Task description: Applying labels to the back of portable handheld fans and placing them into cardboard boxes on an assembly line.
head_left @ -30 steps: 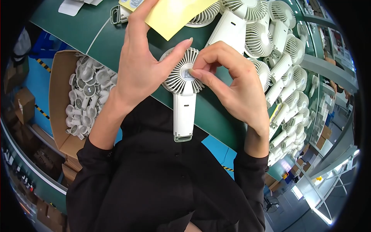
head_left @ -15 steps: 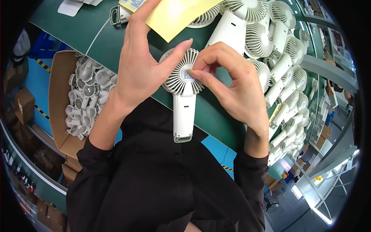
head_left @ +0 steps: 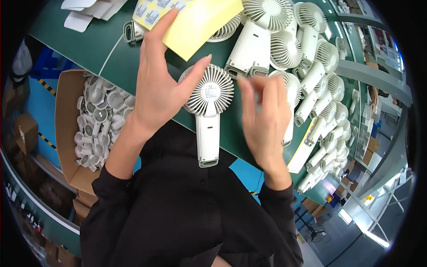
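Observation:
A white handheld fan [head_left: 207, 140] lies back up with its round grille on the bench and its handle over the near edge. A small round printed label [head_left: 211, 92] sits at the grille's centre. My left hand [head_left: 155, 84] is open, its thumb stretched along the grille's upper left rim. Its index finger lies over a yellow sticker sheet [head_left: 195, 31] bearing round labels; the other fingers are mostly hidden. To the right of the grille, apart from it, is my right hand [head_left: 267, 120], fingers bent and blurred by motion, so any small thing in them cannot be made out.
Many white fans [head_left: 284, 49] crowd the bench's right side, near another label sheet [head_left: 302, 151]. A cardboard box [head_left: 66, 129] full of small fans stands at the left, below the green bench [head_left: 95, 44]. White papers [head_left: 95, 9] lie at the far left.
My right hand has left the grille's centre and drawn off to the right, baring the round label there. My left hand keeps its place by the fan. The whole view has shifted slightly.

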A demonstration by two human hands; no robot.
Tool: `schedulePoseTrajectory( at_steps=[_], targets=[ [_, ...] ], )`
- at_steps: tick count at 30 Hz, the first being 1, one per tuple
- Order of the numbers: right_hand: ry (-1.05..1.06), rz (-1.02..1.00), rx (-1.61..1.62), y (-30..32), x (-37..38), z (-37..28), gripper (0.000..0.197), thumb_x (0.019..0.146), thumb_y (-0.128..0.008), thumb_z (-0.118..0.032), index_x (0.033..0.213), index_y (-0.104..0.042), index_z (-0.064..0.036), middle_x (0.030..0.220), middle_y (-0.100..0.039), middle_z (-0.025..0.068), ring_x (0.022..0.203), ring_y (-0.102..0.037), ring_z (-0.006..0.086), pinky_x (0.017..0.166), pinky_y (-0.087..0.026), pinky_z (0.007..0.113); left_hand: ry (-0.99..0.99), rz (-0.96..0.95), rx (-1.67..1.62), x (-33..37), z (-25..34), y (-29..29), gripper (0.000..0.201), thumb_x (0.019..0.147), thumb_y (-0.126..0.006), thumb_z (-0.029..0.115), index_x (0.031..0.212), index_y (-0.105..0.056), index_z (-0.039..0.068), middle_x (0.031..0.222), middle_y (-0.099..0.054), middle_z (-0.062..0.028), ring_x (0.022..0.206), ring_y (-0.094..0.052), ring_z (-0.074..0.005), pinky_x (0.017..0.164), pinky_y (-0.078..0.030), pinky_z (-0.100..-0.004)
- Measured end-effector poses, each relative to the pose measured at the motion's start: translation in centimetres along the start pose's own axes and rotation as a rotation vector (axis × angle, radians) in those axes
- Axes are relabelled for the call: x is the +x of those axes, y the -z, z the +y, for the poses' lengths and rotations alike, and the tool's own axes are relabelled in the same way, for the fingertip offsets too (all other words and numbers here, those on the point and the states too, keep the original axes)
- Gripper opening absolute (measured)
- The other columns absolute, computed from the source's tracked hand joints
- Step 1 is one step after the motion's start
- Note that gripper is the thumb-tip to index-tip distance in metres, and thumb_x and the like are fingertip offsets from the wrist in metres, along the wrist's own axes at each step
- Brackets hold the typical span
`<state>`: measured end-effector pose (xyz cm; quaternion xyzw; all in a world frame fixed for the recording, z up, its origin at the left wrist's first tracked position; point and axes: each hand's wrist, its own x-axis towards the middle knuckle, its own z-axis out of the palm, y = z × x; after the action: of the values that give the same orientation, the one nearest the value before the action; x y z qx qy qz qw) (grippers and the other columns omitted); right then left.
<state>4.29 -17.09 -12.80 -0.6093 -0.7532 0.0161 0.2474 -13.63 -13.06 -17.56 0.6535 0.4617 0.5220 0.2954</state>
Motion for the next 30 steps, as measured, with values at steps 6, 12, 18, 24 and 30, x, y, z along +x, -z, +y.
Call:
schedulePoseTrajectory(
  at_steps=[6,12,18,24,30],
  targets=[
    [-0.23,-0.436,0.268,1.6,-3.4,-2.8,0.043,0.077,-0.079,-0.035,0.088,-0.053,-0.0018,0.077,-0.056,0.0109,0.066,-0.058,0.0306,0.057,-0.046,0.038,-0.037,0.063,0.12,0.1,1.0,0.1,0.08,0.075,-0.08,0.01,0.141,-0.035,-0.002,0.139,-0.042,-0.0197,0.123,-0.046,-0.0343,0.104,-0.037,-0.0398],
    [-0.526,-0.566,0.521,7.2,-0.5,-1.2,0.035,0.082,-0.077,-0.017,0.101,-0.054,0.0013,0.096,-0.066,0.0135,0.084,-0.066,0.0193,0.072,-0.051,0.03,-0.101,0.161,0.316,-2.5,0.3,4.6,0.092,0.087,-0.063,0.047,0.142,-0.014,-0.009,0.139,-0.039,-0.0305,0.127,-0.045,-0.0374,0.109,-0.034,-0.0446],
    [-0.544,-0.198,0.526,11.9,8.4,4.1,0.032,0.091,-0.061,-0.012,0.118,-0.053,0.0035,0.089,-0.062,0.0046,0.078,-0.059,0.0095,0.07,-0.048,0.024,-0.319,0.381,0.092,-1.3,-1.4,4.7,0.079,0.094,-0.051,0.041,0.14,-0.016,-0.012,0.147,-0.03,-0.0303,0.132,-0.039,-0.04,0.112,-0.028,-0.0471],
    [-0.513,-0.017,0.646,8.7,16.8,10.9,0.031,0.094,-0.063,-0.024,0.109,-0.054,0.0017,0.086,-0.062,0.0035,0.077,-0.059,0.0077,0.071,-0.047,0.022,-0.055,0.208,-0.093,-2.0,-2.6,4.2,0.076,0.093,-0.058,0.03,0.142,-0.016,-0.011,0.138,-0.039,-0.0232,0.126,-0.046,-0.0288,0.104,-0.038,-0.0381],
    [-0.588,-0.016,0.817,7.7,21.9,17.1,0.037,0.093,-0.064,-0.033,0.108,-0.056,0.0003,0.087,-0.06,0.0027,0.077,-0.059,0.0081,0.069,-0.047,0.022,-0.004,0.175,-0.151,-1.5,-2.9,3.9,0.072,0.093,-0.058,0.02,0.143,-0.017,-0.01,0.138,-0.04,-0.0224,0.122,-0.048,-0.0274,0.103,-0.039,-0.0364]
  ],
)
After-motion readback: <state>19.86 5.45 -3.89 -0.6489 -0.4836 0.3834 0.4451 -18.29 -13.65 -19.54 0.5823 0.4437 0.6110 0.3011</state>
